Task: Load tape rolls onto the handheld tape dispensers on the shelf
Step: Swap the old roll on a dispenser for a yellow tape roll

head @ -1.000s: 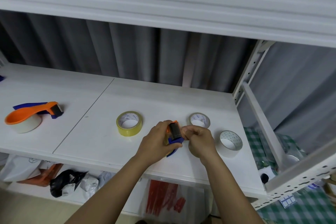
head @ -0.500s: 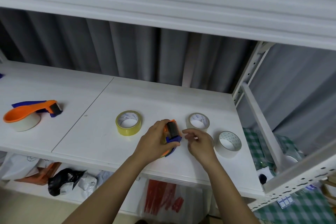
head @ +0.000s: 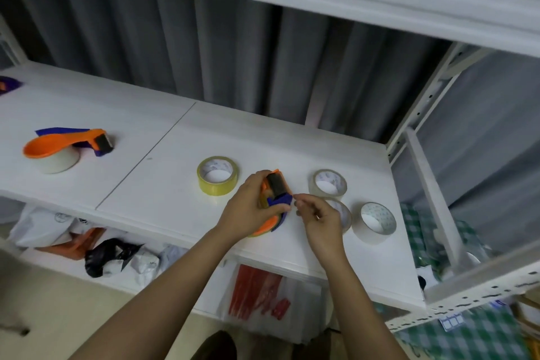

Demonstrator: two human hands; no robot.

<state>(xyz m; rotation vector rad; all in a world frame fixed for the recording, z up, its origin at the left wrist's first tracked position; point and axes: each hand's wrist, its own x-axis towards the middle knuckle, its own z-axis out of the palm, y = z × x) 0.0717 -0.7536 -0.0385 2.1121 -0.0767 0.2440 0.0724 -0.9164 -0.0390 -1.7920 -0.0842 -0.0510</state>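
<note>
Shelf board [head: 163,190]: white, two panels with a seam running from 12 toward 7 o'clock.
Left hand [head: 248,207]: fingers curled round the orange-and-blue tape dispenser [head: 276,193], held just above the front part of the shelf, near centre of view.
Right hand [head: 320,218]: thumb and forefinger pinched together just at 3 o'clock of the dispenser's blue end; whether a tape end lies between them cannot be told.
Held dispenser: orange body, dark cutter block on top; a yellowish roll shows under the palm.
Yellow tape roll [head: 217,175]: flat on the shelf, at 10 o'clock of the left hand, close by.
Clear tape roll [head: 328,184]: flat, at 1 o'clock of the right hand.
Second clear roll [head: 343,213]: partly hidden behind the right hand.
White tape roll [head: 374,222]: flat, at 3 o'clock of the right hand, near the shelf's right end.
Loaded dispenser [head: 67,146]: orange, atop a white roll, far out at 9 o'clock.
</note>
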